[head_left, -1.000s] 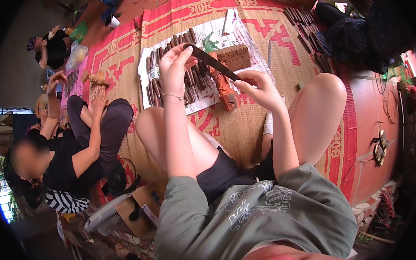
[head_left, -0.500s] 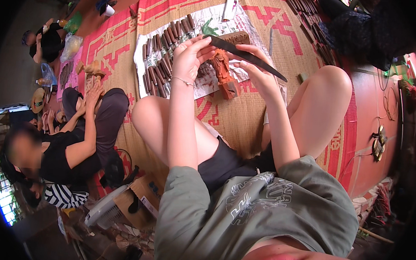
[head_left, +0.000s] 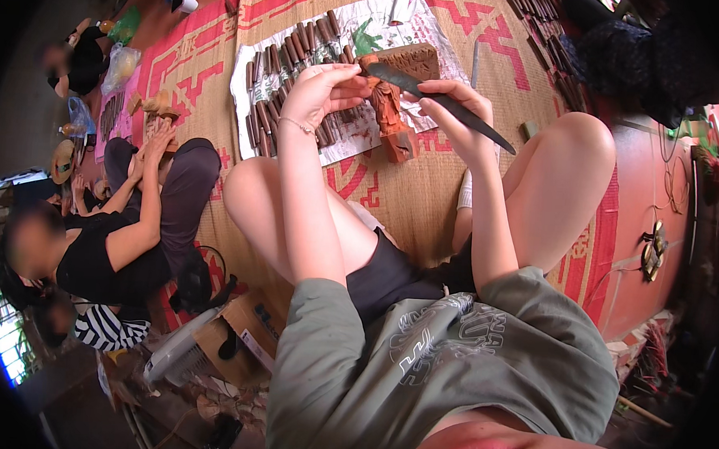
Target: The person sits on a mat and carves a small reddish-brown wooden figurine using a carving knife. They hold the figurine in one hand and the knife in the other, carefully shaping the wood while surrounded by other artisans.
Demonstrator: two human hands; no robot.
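Note:
A long, dark, flat file (head_left: pixel 398 78) is held slantwise in front of me, its pointed end down to the right. My left hand (head_left: pixel 324 94) pinches its upper left end between thumb and fingertips, the other fingers loosely curled. Around its middle my right hand (head_left: pixel 465 120) closes with thumb and fingers. Below the file, a reddish carved wooden figure (head_left: pixel 396 137) lies on a white printed sheet (head_left: pixel 349 152), partly covered by the file. Beside its top is a brown carved block (head_left: pixel 413 62). Rows of wooden-handled carving tools (head_left: pixel 261 89) lie left of them.
A patterned straw mat (head_left: pixel 426 199) spreads underneath. More tools (head_left: pixel 547 51) lie at the far right, and a grey bar (head_left: pixel 475 64) rests nearer. A person (head_left: pixel 122 249) sits at the left holding a carved wooden piece (head_left: pixel 156 104). A cardboard box (head_left: pixel 244 332) stands at lower left.
The file's pointed end has shifted right and slightly down, with my right hand moving along. My left hand has moved slightly left and down, still at the upper end. More of the carved block shows.

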